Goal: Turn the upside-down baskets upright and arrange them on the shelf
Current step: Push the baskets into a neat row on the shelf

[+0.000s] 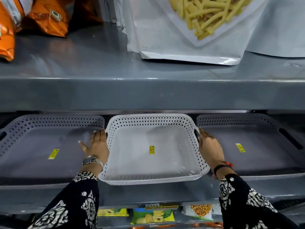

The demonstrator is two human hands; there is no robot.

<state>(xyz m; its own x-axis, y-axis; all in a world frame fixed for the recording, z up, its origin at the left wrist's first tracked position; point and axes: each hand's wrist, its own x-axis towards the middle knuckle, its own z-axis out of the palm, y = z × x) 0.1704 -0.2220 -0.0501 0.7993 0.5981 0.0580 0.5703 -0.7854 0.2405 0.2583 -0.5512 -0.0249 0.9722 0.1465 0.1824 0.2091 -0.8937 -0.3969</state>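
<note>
Hands flanking upright white basket

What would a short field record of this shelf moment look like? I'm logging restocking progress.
baskets: three, all upright, in a row
middle: white basket, front overhanging the shelf edge
sides: left grey basket, right grey basket
left hand: flat against the white basket's left side
right hand: flat against its right side

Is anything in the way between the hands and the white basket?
No. The left hand and the right hand are already at the two sides of the white basket, which sits upright between two grey baskets. Nothing visible blocks them.
</note>
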